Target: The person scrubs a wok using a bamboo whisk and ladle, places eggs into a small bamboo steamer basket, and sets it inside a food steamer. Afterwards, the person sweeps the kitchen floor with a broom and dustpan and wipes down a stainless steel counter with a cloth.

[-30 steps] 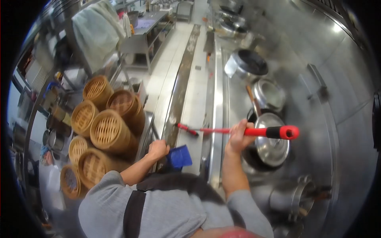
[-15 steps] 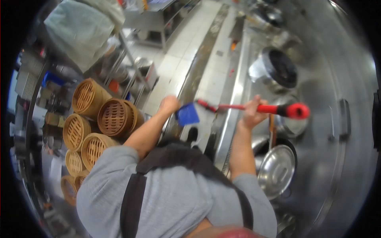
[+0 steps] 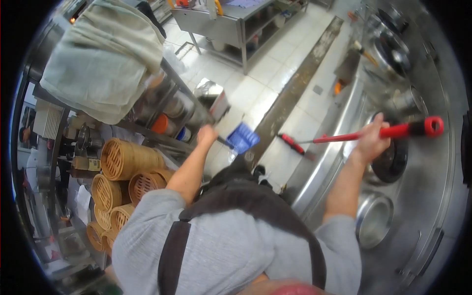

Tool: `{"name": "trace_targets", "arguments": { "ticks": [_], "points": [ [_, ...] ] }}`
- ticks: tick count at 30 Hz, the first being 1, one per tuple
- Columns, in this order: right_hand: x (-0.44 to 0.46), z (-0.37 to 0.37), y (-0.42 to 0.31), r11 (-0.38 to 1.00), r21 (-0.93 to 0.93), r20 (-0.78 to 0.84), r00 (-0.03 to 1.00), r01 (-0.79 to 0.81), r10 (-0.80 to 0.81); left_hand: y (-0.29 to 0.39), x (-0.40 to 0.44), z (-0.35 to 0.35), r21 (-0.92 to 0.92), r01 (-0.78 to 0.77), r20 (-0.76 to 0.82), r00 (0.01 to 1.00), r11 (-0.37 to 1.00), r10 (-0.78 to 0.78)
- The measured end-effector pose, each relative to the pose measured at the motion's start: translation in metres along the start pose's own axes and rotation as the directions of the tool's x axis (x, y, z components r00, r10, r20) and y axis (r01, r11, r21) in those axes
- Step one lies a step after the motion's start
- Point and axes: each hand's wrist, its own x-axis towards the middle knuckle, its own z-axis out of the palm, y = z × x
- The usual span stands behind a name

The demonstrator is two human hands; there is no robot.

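Note:
My left hand (image 3: 207, 134) is closed in a fist on the dark handle of a blue dustpan (image 3: 243, 138). The pan hangs over or rests on the tiles beside the floor channel; I cannot tell which. On the other side, my right hand (image 3: 372, 142) grips the red shaft of a broom (image 3: 337, 138), which slants across the metal counter edge. Its red and black head (image 3: 291, 143) is down by the pale tiles, right of the dustpan and apart from it. Dark shoes (image 3: 259, 172) show just below, between the two tools.
Stacked bamboo steamers (image 3: 130, 160) stand at my left, below a rack draped with a pale cloth (image 3: 105, 59). Along the right runs a steel cooking counter (image 3: 307, 179) with woks and a metal pot (image 3: 374, 220). A steel table (image 3: 209, 27) stands ahead. A drain channel (image 3: 297, 81) crosses the floor.
My view has turned and moved along the aisle. The broom and dustpan are farther apart, with my right hand shifted outward. Both hands keep their grip.

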Motion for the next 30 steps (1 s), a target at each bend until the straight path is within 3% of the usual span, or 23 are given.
{"name": "trace_targets", "arguments": {
  "ticks": [4,8,11,12,14,18,21,23,28,30],
  "points": [
    [0.054,0.078,0.013,1.0,0.022,0.043,0.999,0.003,-0.004,0.005,0.048,0.001,-0.189,0.142,0.009,0.99,0.972,-0.143],
    [0.107,0.151,0.052,0.999,-0.001,0.085,0.995,0.043,-0.043,0.03,0.099,0.002,-0.288,0.154,-0.082,0.979,0.945,-0.185],
    [0.138,0.195,0.083,0.997,-0.032,0.11,0.992,0.066,-0.063,0.043,0.163,0.018,-0.417,0.224,0.017,0.971,0.881,-0.239],
    [0.146,0.21,0.092,0.997,-0.02,0.132,0.988,0.081,-0.078,0.05,0.188,0.02,-0.424,0.231,0.024,0.969,0.876,-0.244],
    [0.162,0.234,0.109,0.995,-0.042,0.176,0.981,0.089,-0.08,0.064,0.224,0.027,-0.383,0.11,-0.157,0.971,0.917,-0.182],
    [0.187,0.278,0.136,0.985,-0.088,0.107,0.985,0.147,-0.137,0.1,0.296,0.016,-0.361,0.133,-0.135,0.972,0.923,-0.193],
    [0.201,0.29,0.151,0.984,-0.091,0.082,0.986,0.155,-0.148,0.109,0.356,0.038,-0.241,0.171,-0.057,0.98,0.955,-0.189],
    [0.214,0.292,0.161,0.974,-0.096,0.057,0.978,0.206,-0.201,0.133,0.378,0.014,-0.331,0.214,-0.017,0.972,0.919,-0.232],
    [0.261,0.286,0.182,0.961,-0.121,-0.036,0.967,0.248,-0.254,0.166,0.427,0.007,-0.26,0.192,-0.034,0.978,0.946,-0.208],
    [0.285,0.284,0.194,0.959,-0.086,0.008,0.962,0.271,-0.272,0.173,0.451,0.014,-0.212,0.19,-0.106,0.971,0.959,-0.216]
  ]
}}
